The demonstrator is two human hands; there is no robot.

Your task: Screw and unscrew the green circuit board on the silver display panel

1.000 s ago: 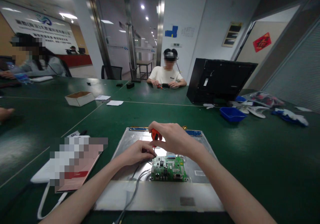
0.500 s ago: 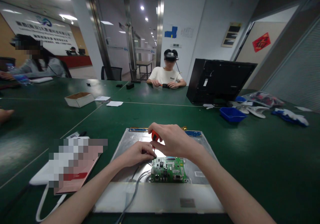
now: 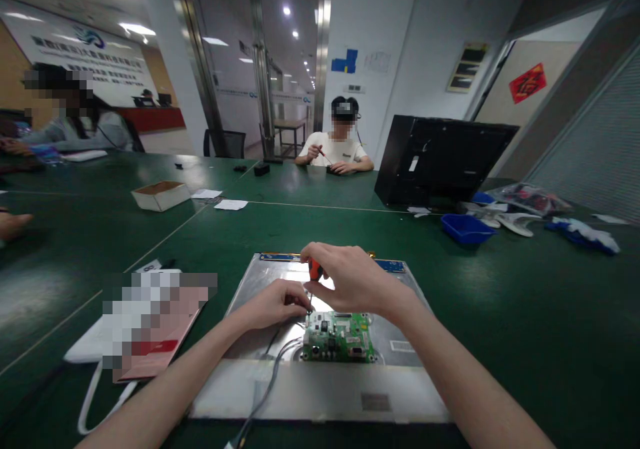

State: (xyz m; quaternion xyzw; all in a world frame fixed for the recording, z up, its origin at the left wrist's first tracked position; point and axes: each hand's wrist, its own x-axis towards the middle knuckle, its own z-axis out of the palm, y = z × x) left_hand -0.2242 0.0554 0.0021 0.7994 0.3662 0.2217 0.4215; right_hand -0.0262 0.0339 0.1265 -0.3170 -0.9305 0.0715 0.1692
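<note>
A green circuit board [image 3: 340, 337] lies on the silver back of a flat panel [image 3: 400, 389] in front of me. My right hand [image 3: 350, 282] is wrapped round the handle of a red-and-black screwdriver [image 3: 315, 270], whose shaft points down at the board's upper left corner. Beside the tip, my left hand [image 3: 280, 300] has its fingers pressed together at that corner; what they hold, if anything, is too small to name. Grey cables [image 3: 274, 375] run from the board's left side towards the front edge of the panel.
At left lie a white device [image 3: 83, 342] with a cable and a pink booklet [image 3: 175, 329]. Further off are an open box [image 3: 160, 196], papers, a blue tray [image 3: 467, 229], a black monitor [image 3: 445, 162] and gloves [image 3: 585, 234]. Two people sit across the table; another hand shows at far left.
My hands stay at the board's corner with the screwdriver nearly in place. The view has shifted slightly. The person opposite has raised one hand with a tool.
</note>
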